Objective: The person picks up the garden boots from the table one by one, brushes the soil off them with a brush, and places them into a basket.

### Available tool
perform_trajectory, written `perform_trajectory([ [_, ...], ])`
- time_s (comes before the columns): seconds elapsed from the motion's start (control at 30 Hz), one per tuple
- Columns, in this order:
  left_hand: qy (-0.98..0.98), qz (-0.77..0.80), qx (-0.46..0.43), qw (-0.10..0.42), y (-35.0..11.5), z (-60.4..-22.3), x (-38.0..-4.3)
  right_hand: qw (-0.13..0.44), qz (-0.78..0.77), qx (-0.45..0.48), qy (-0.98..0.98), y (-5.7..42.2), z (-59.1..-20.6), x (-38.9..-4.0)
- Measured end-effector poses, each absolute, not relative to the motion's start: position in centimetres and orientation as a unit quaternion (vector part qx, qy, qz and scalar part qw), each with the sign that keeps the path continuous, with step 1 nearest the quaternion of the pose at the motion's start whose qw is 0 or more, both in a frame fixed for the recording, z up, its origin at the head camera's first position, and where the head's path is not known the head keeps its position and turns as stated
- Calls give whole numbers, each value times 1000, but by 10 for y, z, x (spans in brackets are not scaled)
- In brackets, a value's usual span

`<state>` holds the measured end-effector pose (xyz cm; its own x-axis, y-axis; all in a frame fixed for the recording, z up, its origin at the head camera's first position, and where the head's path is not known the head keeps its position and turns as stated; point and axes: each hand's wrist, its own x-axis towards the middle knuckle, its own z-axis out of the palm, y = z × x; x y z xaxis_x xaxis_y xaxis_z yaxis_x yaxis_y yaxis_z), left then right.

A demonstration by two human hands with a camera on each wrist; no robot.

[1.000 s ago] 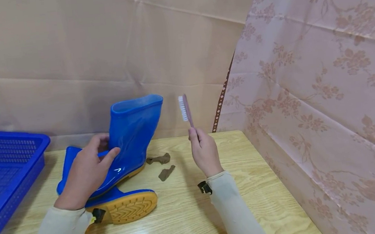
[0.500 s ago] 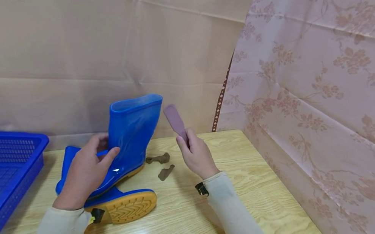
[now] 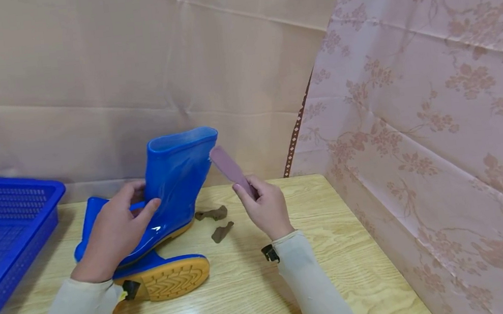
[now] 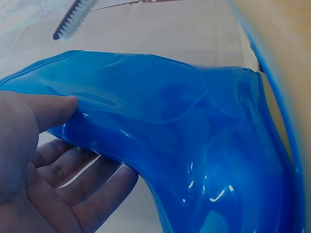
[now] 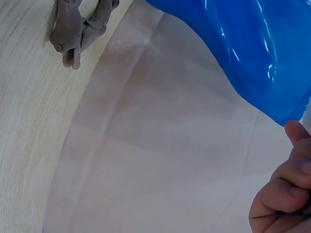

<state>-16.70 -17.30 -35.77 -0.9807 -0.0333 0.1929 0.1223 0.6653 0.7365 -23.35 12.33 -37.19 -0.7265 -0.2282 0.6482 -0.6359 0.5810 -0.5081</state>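
A blue rain boot (image 3: 179,169) with a yellow sole leans upright, its shaft opening at the top. My left hand (image 3: 114,230) grips the shaft from the left; in the left wrist view the thumb lies on one side and the fingers curl at the other edge of the boot (image 4: 160,92). My right hand (image 3: 267,209) holds a brush (image 3: 229,167) by its handle, mauve back toward the head camera. White bristles of the brush (image 4: 75,22) show in the left wrist view. The brush head is right at the back of the shaft, near the rim.
A second blue boot (image 3: 177,278) lies on its side under the first, patterned sole facing out. Two brown mud-like clumps (image 3: 222,231) lie on the wooden table (image 3: 248,300) right of the boots. A blue plastic basket (image 3: 51,198) stands at the left. Cloth hangs behind and right.
The right hand has moved left and turned, bringing the brush from apart of the boot to its shaft, back now facing the camera. The left hand and both boots stay almost still.
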Motion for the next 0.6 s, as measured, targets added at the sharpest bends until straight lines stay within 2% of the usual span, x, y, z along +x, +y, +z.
perform_trajectory([
  [0.23, -917, -386, -32, 98, -174, -355, -168, 271, 391, 247, -844, 125, -368, -234],
  [0.6, -922, -350, -54, 159, -163, -337, -173, 278, 418, 229, -834, 134, -357, -234],
])
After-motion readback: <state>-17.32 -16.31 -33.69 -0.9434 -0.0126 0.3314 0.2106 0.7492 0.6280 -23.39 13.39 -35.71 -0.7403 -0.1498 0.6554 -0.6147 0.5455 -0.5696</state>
